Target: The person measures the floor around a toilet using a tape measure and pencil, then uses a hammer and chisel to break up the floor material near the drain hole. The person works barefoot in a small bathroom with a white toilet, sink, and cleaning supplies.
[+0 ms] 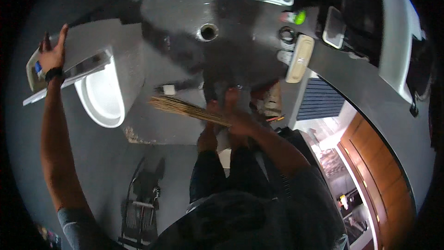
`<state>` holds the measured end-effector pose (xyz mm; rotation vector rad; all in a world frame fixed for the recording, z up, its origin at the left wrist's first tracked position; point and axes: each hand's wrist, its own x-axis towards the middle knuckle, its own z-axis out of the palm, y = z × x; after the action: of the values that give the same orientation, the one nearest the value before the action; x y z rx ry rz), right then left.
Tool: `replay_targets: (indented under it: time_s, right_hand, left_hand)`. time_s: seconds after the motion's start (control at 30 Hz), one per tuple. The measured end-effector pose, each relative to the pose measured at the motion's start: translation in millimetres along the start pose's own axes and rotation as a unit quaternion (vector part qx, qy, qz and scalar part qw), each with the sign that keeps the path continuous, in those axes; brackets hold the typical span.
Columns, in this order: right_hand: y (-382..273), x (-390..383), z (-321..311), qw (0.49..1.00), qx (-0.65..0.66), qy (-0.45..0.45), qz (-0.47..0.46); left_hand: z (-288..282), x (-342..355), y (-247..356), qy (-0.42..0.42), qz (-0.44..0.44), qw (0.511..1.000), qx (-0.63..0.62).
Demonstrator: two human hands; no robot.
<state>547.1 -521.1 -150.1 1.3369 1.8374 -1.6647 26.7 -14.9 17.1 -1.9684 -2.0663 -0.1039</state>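
Observation:
My right hand (241, 124) is closed round the bound end of a stick broom (182, 107). Its thin, straw-coloured bristles point left, above the grey floor and in front of my bare feet (231, 96). My left arm stretches far out to the left. With fingers spread, my left hand (53, 57) is at the upper edge of a toilet's raised lid, beside the pale tank (34, 71). Whether the palm touches the lid or tank I cannot tell. Below that hand is the white oval toilet bowl (102, 95).
A round drain hole (207, 32) opens in the wet floor ahead. To the right lie slippers (285, 57), a long cream cover (299, 59), a green-capped container (299, 17) and a blue-grey ribbed mat (320, 98) by a doorway. A small white block (169, 89) sits near the broom.

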Motion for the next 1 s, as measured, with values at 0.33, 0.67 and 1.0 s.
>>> replay_targets:
  time_s: [0.33, 0.67, 1.0]
  right_hand:
    - [144.8, -181.3, -239.2, 0.95, -0.101, 0.061, 0.288]
    - [338.4, -231.5, -317.0, 0.843, -0.265, 0.031, 0.468]
    - [365.4, -230.5, -281.2, 0.814, -0.245, 0.104, 0.516]
  left_hand:
    - [27.0, 12.5, -43.2, -0.065, 0.105, 0.979, 0.161]
    - [37.0, 19.2, -44.7, 0.021, 0.07, 0.996, 0.054]
    - [16.5, 7.3, -20.0, 0.004, -0.004, 0.999, 0.032]
